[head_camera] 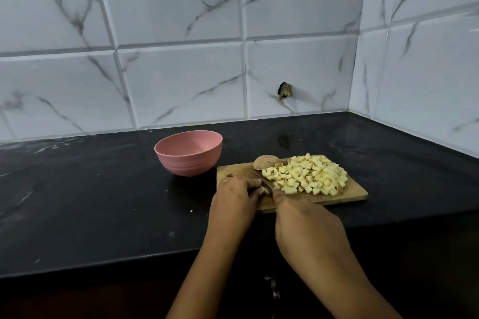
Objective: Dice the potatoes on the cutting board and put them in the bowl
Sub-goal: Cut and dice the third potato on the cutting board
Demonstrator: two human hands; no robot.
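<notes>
As the left hand (237, 189) grips a potato piece (261, 191) on the wooden cutting board (355, 193), the right hand (305, 225) clasps a slim knife (267, 186).

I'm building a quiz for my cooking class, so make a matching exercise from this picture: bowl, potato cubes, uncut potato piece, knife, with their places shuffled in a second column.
1 bowl
2 potato cubes
3 uncut potato piece
4 knife

A heaped on the right part of the board
B on the counter, left of the board
C between left hand and right hand
D at the board's far edge

Pairs: 1-B, 2-A, 3-D, 4-C
</notes>
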